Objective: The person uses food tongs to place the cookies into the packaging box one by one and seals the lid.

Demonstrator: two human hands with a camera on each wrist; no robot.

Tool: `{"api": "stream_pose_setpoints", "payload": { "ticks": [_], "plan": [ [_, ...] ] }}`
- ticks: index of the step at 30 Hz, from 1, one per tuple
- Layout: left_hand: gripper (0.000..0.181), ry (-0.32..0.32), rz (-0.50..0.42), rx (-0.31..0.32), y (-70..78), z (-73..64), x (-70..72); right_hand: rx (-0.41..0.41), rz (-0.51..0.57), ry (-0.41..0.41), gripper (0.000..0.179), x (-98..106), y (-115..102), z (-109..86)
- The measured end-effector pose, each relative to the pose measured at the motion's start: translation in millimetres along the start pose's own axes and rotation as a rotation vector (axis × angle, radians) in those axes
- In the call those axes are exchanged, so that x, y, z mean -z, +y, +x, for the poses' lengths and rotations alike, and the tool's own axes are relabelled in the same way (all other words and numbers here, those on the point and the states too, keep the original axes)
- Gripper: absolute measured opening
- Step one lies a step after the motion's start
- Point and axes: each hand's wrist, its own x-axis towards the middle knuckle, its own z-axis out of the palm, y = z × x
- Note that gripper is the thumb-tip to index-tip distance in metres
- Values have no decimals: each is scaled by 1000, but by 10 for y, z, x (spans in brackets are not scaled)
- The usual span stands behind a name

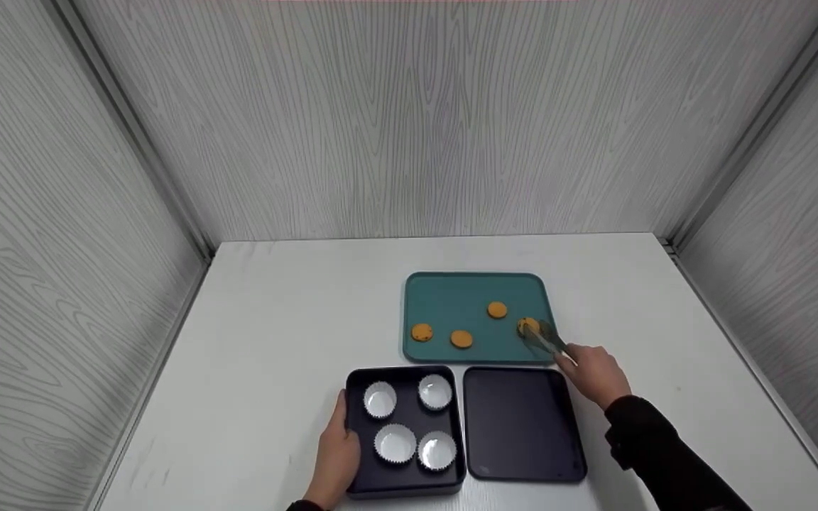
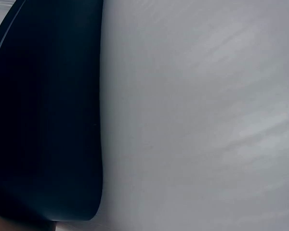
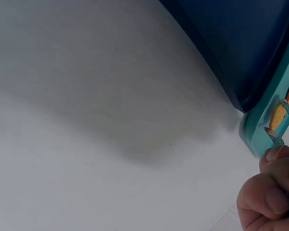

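My right hand [image 1: 597, 372] grips a pair of clear tongs [image 1: 549, 344] over the right part of a teal tray [image 1: 451, 294]. The tips of the tongs stand on both sides of a round chocolate-chip cookie [image 3: 278, 117]. Whether they squeeze it I cannot tell. Other round cookies [image 1: 497, 309] lie on the tray. Along the left wall of a dark rectangular box [image 1: 405, 490], my left hand [image 1: 336, 458] rests with its fingers extended. Inside the box sit several white fluted paper cups [image 1: 395, 443], showing no cookies. In the left wrist view, the box's side wall [image 2: 48, 110] hides nearly all of that hand.
A flat dark lid or tray [image 1: 522, 426] lies just right of the box and in front of the teal tray. Everything stands on a white table [image 1: 274, 341], with wood-grain panels [image 1: 437, 121] at the back and both sides.
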Motion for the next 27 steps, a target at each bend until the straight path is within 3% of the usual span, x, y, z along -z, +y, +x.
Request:
{"api": "stream_pose_setpoints", "payload": {
  "ticks": [7,13,21,27],
  "plan": [
    [72,-6,-18,-1,9,16,-13,36,73,47,21,40,-65,-98],
    [71,11,10,-46,2,15,-46,74,152,-18,24,103,-343,-224],
    [69,16,23,-57,-1,22,-83,256,96,-47,32,140,-838,-418],
    [67,13,21,-56,32,33,-99,359,53,-114,16,142,-1069,-469]
  ]
}}
